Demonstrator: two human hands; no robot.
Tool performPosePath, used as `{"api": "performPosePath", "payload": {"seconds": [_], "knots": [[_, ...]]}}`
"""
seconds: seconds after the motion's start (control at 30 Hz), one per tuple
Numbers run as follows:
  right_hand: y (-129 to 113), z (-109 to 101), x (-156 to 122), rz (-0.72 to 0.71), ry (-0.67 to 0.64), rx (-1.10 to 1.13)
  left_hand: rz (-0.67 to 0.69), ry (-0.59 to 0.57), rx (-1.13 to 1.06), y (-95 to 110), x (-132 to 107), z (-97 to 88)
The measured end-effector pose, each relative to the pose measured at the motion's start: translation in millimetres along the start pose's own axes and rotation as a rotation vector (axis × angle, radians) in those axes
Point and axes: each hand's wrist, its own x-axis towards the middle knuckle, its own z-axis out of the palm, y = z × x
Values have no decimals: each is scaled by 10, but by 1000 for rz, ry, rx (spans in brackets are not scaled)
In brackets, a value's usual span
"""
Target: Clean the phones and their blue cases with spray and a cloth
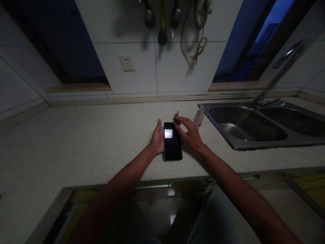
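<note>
A smartphone [173, 145] with a dark screen and a bright white patch near its upper left lies in my left hand [157, 140]. The left fingers pass beneath it, with the thumb up along its left edge. A thin teal bit [161, 128] shows between that hand and the phone; its kind is unclear. My right hand [190, 134] reaches over the phone's upper right corner, thumb at the screen. Between its curled fingers is a small greyish-white crumpled piece [176, 117], partly hidden. Just behind this hand, a small whitish plastic packet with red marks [199, 116] stands on the counter.
The pale countertop [114, 135] runs along a tiled wall with a power socket [127, 63]. To the right is a double steel sink [236, 146] with a tall faucet [276, 76]. Valves, a yellow pipe [163, 20] and a looped cord [200, 47] hang above. The room is dim.
</note>
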Motion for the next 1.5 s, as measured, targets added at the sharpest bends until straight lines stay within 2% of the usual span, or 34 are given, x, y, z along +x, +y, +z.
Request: {"api": "performPosePath", "payload": {"seconds": [0.07,0.13,0.3,0.4,0.57,0.7,0.93,1.1,1.27,1.4,1.5], "knots": [[-28,43,-19,-137,-143,-80,25,21,-14,-18,2,25],[-65,89,-32,-210,-227,-149,55,48,-25,-28,-1,48],[-188,154,-50,-297,-330,-234,153,164,-36,4,-10,66],[-253,147,-57,-355,-364,-190,186,228,-14,55,-12,35],[-337,80,-65,-452,-407,-64,265,253,25,140,20,-70],[-339,74,-73,-444,-387,-48,299,241,21,175,36,-99],[-209,119,-57,-244,-214,-242,168,133,-25,130,-14,9],[-144,98,-54,-206,-154,-259,99,80,0,74,-21,35],[-178,150,-75,-251,-253,-287,113,64,-16,44,-9,44],[-302,185,-70,-345,-362,-287,145,132,-25,39,-17,35],[-371,167,-61,-415,-383,-233,129,151,-20,64,-26,17]]}}
